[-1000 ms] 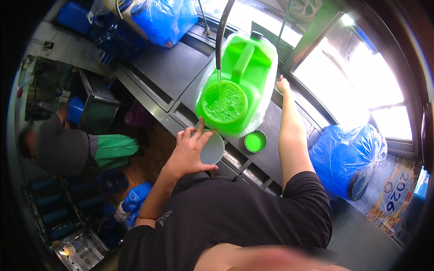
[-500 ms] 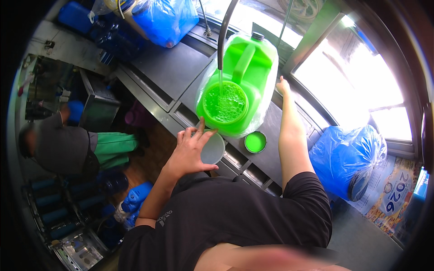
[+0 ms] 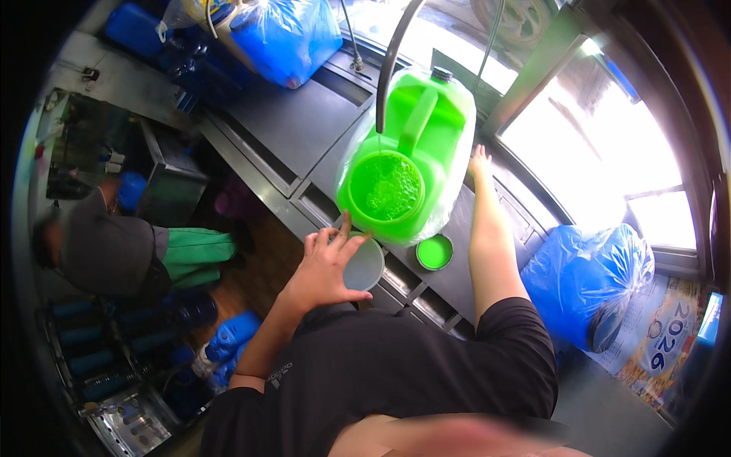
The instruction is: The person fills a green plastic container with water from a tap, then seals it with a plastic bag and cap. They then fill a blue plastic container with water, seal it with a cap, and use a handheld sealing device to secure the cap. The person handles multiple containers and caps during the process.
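Observation:
A bright green jug (image 3: pixel 445 167) with a round wide mouth stands on the counter, wrapped in clear plastic. Liquid with bubbles shows inside its mouth, and a dark curved hose (image 3: pixel 387 76) hangs above it, a thin trickle falling. My left hand (image 3: pixel 329 266) holds a translucent white round tub (image 3: pixel 364 265) between thumb and fingers, its fingertips close to the jug's near edge. Beyond the jug's right side, my right hand (image 3: pixel 480 164) reaches toward the window ledge with its fingers stretched out. A round green cap (image 3: pixel 435 252) lies next to the jug.
Plastic-wrapped blue jugs stand at the back left (image 3: pixel 293 46) and at the right (image 3: pixel 579 282). The grey metal counter (image 3: pixel 274 126) has slotted recesses. Another person (image 3: pixel 114 244) in green trousers is at the left, near blue bottles (image 3: pixel 232 335) on the floor.
The stream from the hose has thinned to a trickle, and less foam covers the liquid. My right hand's fingers have straightened. The view has shifted slightly; my left hand keeps the tub.

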Action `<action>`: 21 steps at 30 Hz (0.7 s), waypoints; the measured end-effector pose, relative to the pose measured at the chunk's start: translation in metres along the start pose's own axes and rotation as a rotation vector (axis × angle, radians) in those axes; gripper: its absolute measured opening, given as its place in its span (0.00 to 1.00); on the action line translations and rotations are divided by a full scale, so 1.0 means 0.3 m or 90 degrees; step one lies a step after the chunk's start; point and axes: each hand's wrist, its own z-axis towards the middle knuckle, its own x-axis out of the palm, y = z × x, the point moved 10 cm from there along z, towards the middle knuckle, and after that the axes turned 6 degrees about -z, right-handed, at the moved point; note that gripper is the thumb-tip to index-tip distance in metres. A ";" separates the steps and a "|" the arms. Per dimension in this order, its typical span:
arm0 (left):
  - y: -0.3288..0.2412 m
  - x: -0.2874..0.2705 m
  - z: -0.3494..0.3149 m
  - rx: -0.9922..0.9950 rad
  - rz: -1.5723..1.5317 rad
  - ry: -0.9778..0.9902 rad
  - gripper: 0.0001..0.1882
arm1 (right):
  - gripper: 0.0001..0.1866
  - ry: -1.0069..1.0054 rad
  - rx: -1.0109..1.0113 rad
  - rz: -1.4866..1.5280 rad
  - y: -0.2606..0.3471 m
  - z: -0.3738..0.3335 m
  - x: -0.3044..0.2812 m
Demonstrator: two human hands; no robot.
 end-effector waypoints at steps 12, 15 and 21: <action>-0.037 -0.375 0.084 0.091 -0.035 -0.116 0.56 | 0.39 -0.044 0.040 0.280 -0.059 -0.212 -0.133; -0.069 -0.344 0.225 0.139 0.018 -0.148 0.55 | 0.37 -0.116 0.024 0.397 -0.028 -0.487 -0.224; -0.047 -0.237 0.317 0.202 0.037 -0.136 0.54 | 0.32 -0.139 0.044 0.449 -0.021 -1.140 -0.330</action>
